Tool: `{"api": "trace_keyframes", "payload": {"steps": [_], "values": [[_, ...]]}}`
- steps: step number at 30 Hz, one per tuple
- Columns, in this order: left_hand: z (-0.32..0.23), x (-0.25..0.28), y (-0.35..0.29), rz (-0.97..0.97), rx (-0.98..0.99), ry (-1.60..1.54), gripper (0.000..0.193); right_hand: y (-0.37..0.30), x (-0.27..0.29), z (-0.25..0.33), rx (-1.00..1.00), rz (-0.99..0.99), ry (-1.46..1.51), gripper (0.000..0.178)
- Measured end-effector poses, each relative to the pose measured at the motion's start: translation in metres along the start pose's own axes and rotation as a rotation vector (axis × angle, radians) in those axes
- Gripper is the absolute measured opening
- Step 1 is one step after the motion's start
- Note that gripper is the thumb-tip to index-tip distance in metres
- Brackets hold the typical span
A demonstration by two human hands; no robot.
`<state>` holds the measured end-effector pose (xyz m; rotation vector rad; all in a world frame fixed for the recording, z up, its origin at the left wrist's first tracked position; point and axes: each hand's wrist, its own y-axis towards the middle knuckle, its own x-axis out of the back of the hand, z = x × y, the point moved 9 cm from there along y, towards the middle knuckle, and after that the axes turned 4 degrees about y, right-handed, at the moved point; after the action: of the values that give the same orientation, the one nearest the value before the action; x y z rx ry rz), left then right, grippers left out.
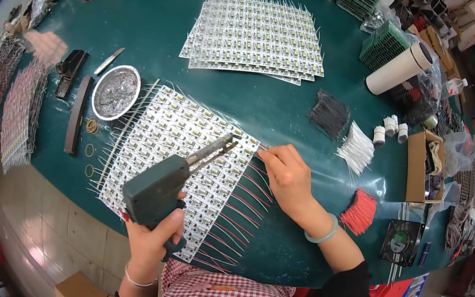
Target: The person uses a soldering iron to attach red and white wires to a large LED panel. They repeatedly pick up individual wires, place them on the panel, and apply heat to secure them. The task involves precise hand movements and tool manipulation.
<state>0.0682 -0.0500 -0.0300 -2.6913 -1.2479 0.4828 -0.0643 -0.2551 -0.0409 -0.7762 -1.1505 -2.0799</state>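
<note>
My left hand (152, 243) grips a dark green soldering gun (152, 190) by its handle. The gun's tip lies over the upper right part of a white circuit board panel (154, 130) covered in rows of small components. At that panel's right edge, near the upper corner, my right hand (287, 174) has thumb and forefinger pinched on a thin wire, mostly hidden by the fingers. Below it, several red and white wires (244, 205) stick out from the same edge. White wires (119, 137) fan out along the panel's left side.
A bowl of silvery solder scraps (115, 93) stands left of the panel. Farther back lies a stack of similar panels (254, 37). To the right are black wires (328, 114), white wires (356, 148), red wires (359, 211), a tumbler (400, 69) and a small fan (401, 242).
</note>
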Motion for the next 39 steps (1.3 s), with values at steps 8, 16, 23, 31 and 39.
{"api": "trace_keyframes", "payload": {"steps": [8, 16, 23, 31, 39], "values": [[0.025, -0.016, 0.004, -0.044, -0.02, 0.389, 0.019, -0.008, -0.009, -0.007, 0.039, -0.017, -0.045, 0.026], [0.022, -0.036, 0.019, 0.055, -0.146, 0.551, 0.015, -0.007, -0.01, -0.009, 0.036, -0.008, -0.037, 0.027], [0.024, -0.041, 0.021, 0.053, -0.088, 0.573, 0.017, -0.005, -0.011, -0.008, 0.041, -0.017, -0.024, 0.028], [0.029, -0.043, 0.023, 0.071, -0.094, 0.612, 0.016, -0.004, -0.007, -0.009, 0.021, -0.03, -0.021, 0.03], [0.027, -0.044, 0.024, 0.083, -0.045, 0.628, 0.014, -0.005, -0.01, -0.007, 0.055, 0.005, -0.048, 0.029]]}}
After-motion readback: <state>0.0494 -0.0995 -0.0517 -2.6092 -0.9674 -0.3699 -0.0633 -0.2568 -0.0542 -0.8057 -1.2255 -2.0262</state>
